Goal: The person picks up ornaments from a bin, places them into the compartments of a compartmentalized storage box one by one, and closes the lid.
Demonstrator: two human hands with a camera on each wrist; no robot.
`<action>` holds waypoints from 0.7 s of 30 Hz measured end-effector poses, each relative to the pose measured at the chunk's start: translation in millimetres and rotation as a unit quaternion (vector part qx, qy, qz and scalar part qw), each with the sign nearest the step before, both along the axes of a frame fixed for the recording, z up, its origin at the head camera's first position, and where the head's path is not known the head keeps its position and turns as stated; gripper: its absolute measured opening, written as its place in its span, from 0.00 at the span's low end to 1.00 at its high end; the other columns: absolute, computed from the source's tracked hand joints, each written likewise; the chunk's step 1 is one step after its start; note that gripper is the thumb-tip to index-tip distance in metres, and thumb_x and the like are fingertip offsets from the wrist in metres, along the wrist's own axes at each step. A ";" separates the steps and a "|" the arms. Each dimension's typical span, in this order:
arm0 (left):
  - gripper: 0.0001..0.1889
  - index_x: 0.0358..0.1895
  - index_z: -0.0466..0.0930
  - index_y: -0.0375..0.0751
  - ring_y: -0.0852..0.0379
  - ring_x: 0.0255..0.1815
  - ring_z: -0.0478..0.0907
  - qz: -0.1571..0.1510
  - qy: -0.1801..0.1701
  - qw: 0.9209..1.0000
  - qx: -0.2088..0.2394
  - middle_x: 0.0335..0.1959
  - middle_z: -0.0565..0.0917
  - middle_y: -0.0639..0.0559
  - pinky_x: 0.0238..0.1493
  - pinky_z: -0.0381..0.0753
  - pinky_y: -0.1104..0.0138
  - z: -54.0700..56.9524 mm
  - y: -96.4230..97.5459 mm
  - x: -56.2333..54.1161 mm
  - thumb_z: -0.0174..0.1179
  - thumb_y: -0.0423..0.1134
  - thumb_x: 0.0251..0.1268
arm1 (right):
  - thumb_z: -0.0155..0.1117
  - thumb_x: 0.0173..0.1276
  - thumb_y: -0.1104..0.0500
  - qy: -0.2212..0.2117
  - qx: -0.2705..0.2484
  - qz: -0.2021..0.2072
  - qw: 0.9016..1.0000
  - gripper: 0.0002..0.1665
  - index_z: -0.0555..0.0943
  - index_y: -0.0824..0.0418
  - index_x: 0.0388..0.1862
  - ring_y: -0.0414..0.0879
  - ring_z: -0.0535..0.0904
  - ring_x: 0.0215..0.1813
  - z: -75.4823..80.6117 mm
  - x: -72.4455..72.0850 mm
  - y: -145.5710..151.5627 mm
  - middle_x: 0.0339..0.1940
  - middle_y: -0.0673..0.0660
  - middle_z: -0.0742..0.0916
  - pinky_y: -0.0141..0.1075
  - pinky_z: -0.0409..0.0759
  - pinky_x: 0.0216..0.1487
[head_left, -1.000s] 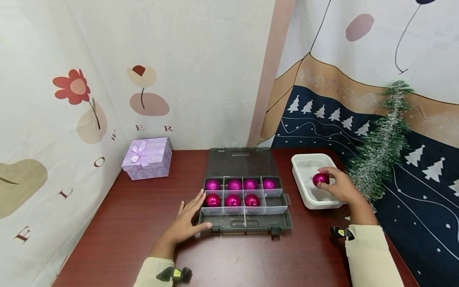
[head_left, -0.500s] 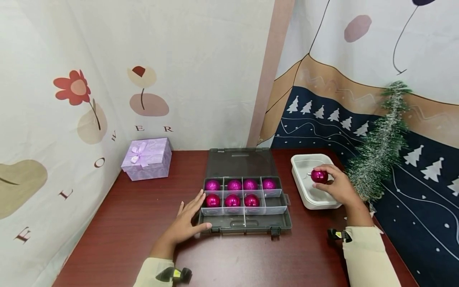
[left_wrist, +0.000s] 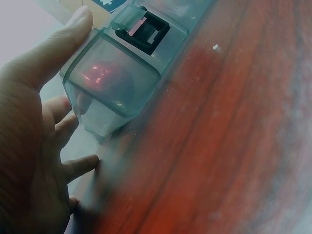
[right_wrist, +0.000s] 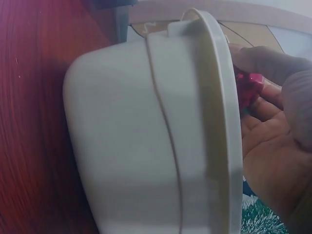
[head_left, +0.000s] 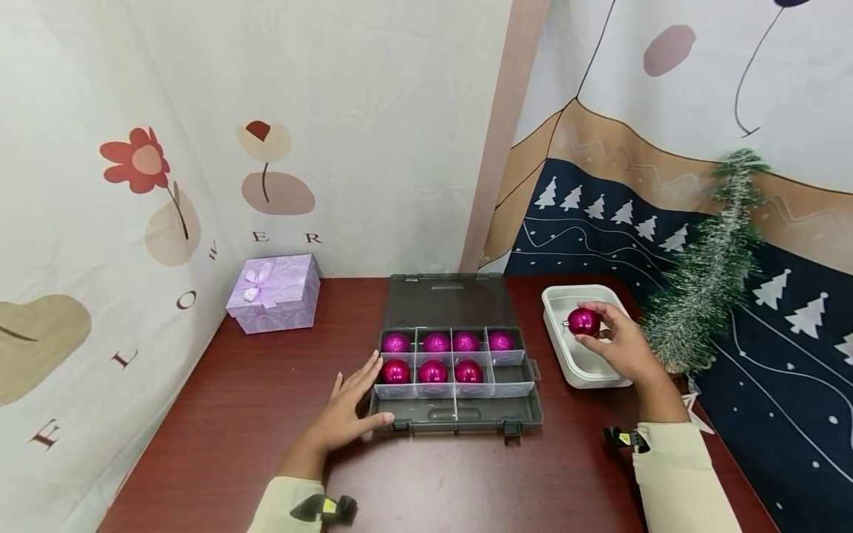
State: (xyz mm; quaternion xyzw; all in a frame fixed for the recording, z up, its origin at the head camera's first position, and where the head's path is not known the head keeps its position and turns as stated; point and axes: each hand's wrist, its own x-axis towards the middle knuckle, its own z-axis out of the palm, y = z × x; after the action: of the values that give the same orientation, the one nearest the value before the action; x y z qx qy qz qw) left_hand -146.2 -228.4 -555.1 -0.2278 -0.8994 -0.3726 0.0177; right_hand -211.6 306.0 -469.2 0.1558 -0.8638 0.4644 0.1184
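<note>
My right hand pinches a shiny magenta Christmas ball over the white tub. A small hook or cap shows on the ball's left side. In the right wrist view the tub wall hides most of the ball. My left hand rests against the left side of the dark clear organizer box, fingers spread and fairly straight. Several magenta balls fill its compartments: glittery ones in the back row, shiny ones in the middle row. The middle row's rightmost compartment holds no ball.
The box's lid lies folded back toward the wall. A lilac gift box with a bow stands at the back left. Beside the tub, a small tinsel tree leans at the right edge of the brown table.
My right hand has lifted the ball slightly and brought it left within the tub's outline, with the hook turning outward. The left hand has stayed in place.
</note>
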 end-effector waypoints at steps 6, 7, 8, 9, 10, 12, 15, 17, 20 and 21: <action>0.55 0.89 0.57 0.46 0.28 0.88 0.59 -0.002 -0.001 1.000 -0.001 0.92 0.55 0.42 0.77 0.36 0.15 0.6 -0.1 -0.8 0.75 0.60 0.64 | 0.76 0.64 0.79 0.035 -0.004 0.018 0.999 0.34 0.76 0.76 0.69 0.21 0.76 0.54 -1.7 -1.7 -7.0 0.64 0.74 0.80 0.13 0.79 0.50; 0.55 0.89 0.57 0.46 0.28 0.88 0.59 -0.002 0.000 1.000 0.000 0.92 0.55 0.42 0.77 0.36 0.15 0.4 -0.2 -0.7 0.75 0.60 0.64 | 0.76 0.63 0.79 0.041 -0.003 0.020 0.999 0.34 0.77 0.76 0.68 0.21 0.76 0.54 -1.9 -2.0 -8.3 0.63 0.72 0.79 0.13 0.79 0.50; 0.55 0.89 0.57 0.46 0.28 0.88 0.59 -0.002 0.001 1.000 0.000 0.92 0.55 0.42 0.77 0.36 0.15 0.2 -0.3 -0.7 0.75 0.61 0.64 | 0.76 0.62 0.80 0.045 -0.003 0.023 0.999 0.34 0.78 0.76 0.67 0.23 0.76 0.55 -1.9 -2.1 -9.9 0.62 0.72 0.78 0.13 0.80 0.50; 0.55 0.89 0.57 0.46 0.28 0.88 0.59 -0.002 0.001 1.000 0.000 0.92 0.55 0.42 0.77 0.36 0.15 -0.1 -0.4 -0.6 0.75 0.61 0.64 | 0.76 0.62 0.80 0.049 -0.004 0.027 0.998 0.33 0.78 0.75 0.67 0.24 0.75 0.55 -1.8 -2.2 -11.7 0.62 0.71 0.78 0.13 0.80 0.50; 0.55 0.89 0.57 0.46 0.28 0.88 0.59 -0.002 0.002 1.000 0.000 0.92 0.55 0.42 0.77 0.36 0.15 -0.3 -0.5 -0.6 0.75 0.61 0.64 | 0.77 0.62 0.80 0.050 -0.006 0.031 0.998 0.33 0.79 0.75 0.67 0.25 0.75 0.55 -1.8 -2.2 -13.3 0.61 0.70 0.77 0.13 0.81 0.49; 0.55 0.89 0.57 0.46 0.28 0.88 0.59 -0.002 0.001 1.000 0.000 0.92 0.55 0.43 0.77 0.36 0.15 -0.8 -0.6 -0.6 0.75 0.61 0.64 | 0.77 0.62 0.80 0.051 -0.014 0.042 0.998 0.33 0.80 0.75 0.67 0.26 0.75 0.56 -1.4 -1.7 -17.1 0.61 0.70 0.78 0.14 0.81 0.49; 0.55 0.89 0.57 0.47 0.29 0.88 0.59 -0.002 -0.001 1.000 -0.001 0.92 0.55 0.43 0.77 0.36 0.15 -1.5 -0.7 -0.8 0.75 0.61 0.64 | 0.77 0.62 0.79 0.056 -0.017 0.057 0.997 0.34 0.80 0.74 0.68 0.26 0.75 0.58 -1.3 -0.8 -23.3 0.61 0.70 0.79 0.15 0.82 0.49; 0.55 0.89 0.56 0.47 0.29 0.88 0.59 -0.002 -0.002 1.000 -0.002 0.92 0.55 0.43 0.77 0.36 0.15 -1.7 -0.6 -1.1 0.75 0.61 0.64 | 0.78 0.62 0.79 0.060 -0.015 0.066 0.996 0.34 0.81 0.73 0.68 0.26 0.75 0.58 -1.9 -0.4 -27.5 0.61 0.70 0.80 0.15 0.83 0.49; 0.55 0.89 0.57 0.47 0.29 0.88 0.59 -0.001 -0.001 1.000 -0.001 0.92 0.55 0.43 0.77 0.36 0.15 -1.7 -0.4 -1.4 0.75 0.61 0.64 | 0.79 0.62 0.77 0.063 0.000 0.077 0.995 0.34 0.81 0.72 0.69 0.26 0.76 0.57 -3.6 0.1 -34.2 0.61 0.69 0.81 0.17 0.84 0.49; 0.55 0.89 0.57 0.46 0.29 0.88 0.59 -0.001 0.000 1.000 -0.001 0.92 0.55 0.43 0.77 0.36 0.15 -1.6 -0.3 -1.3 0.75 0.61 0.64 | 0.79 0.62 0.77 0.062 0.004 0.079 0.995 0.34 0.82 0.72 0.69 0.26 0.76 0.57 -4.3 0.3 -36.5 0.61 0.69 0.82 0.17 0.84 0.49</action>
State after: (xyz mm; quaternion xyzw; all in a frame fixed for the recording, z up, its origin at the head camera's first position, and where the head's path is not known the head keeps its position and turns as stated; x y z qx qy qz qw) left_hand -147.5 -228.7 -556.6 -0.2289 -0.8995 -0.3718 0.0169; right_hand -211.3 269.6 -473.5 0.2528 -0.8415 0.4583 0.1336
